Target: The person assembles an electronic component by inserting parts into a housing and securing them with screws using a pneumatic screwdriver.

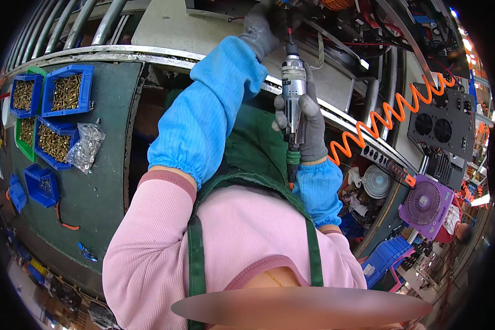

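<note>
Right hand (312,124) has fingers wrapped round silver driver (293,82); long axis runs away from body, bit (290,34) toward dark equipment (360,36). Left hand (258,34) nearer bit, just left; its fingers shadowed, cannot tell grip.

Shiny metal power driver (294,87), matt cloth sleeves (198,115), smooth plastic bins (33,190)

A green table (107,198) lies at nine o'clock. On it, toward ten o'clock, blue bins (88,88) hold brass-coloured screws (66,93), with a clear bag (87,147) of small pieces beside them at nine. Metal rollers (109,23) run between ten and eleven. At three o'clock is a white fan (377,182); a purple fan (425,208) sits farther out, toward four.
</note>
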A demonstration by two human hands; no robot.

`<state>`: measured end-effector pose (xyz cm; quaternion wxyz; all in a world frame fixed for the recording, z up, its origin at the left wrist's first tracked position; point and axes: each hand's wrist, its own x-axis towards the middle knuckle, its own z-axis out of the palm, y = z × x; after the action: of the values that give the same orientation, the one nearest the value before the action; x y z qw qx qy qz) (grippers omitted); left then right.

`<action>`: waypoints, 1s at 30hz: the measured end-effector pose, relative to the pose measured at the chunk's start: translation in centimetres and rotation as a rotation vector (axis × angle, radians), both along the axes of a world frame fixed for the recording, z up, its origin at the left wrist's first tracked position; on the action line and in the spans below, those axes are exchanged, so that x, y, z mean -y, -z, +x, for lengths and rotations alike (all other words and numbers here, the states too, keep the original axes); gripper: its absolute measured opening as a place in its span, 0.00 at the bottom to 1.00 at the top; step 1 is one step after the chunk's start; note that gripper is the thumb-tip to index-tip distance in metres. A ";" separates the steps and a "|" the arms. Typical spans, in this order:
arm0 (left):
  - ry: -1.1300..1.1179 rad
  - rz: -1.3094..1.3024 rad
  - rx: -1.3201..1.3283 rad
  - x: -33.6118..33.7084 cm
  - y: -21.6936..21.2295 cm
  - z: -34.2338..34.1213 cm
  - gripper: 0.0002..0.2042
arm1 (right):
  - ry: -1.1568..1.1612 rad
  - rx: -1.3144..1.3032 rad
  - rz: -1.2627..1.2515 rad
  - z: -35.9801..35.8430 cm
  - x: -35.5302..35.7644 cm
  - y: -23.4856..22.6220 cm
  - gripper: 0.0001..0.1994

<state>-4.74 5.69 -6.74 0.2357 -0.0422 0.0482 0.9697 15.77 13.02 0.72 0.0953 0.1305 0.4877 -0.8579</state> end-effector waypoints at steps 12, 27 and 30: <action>-0.208 -0.779 -0.486 -0.3 6.4 -2.4 0.16 | 0.223 -0.052 0.165 -1.3 6.3 1.4 0.42; -0.378 -1.443 -0.881 3.2 1.5 0.2 0.16 | 0.173 -0.059 -0.084 -1.7 6.3 1.1 0.37; -0.484 -1.588 -1.049 3.5 0.7 0.9 0.17 | 0.172 -0.056 -0.063 -1.6 6.3 0.9 0.37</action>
<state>-3.85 2.17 -7.41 -0.1174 0.2390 0.7750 0.5732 14.14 6.70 -0.18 0.0118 0.1447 0.4501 -0.8811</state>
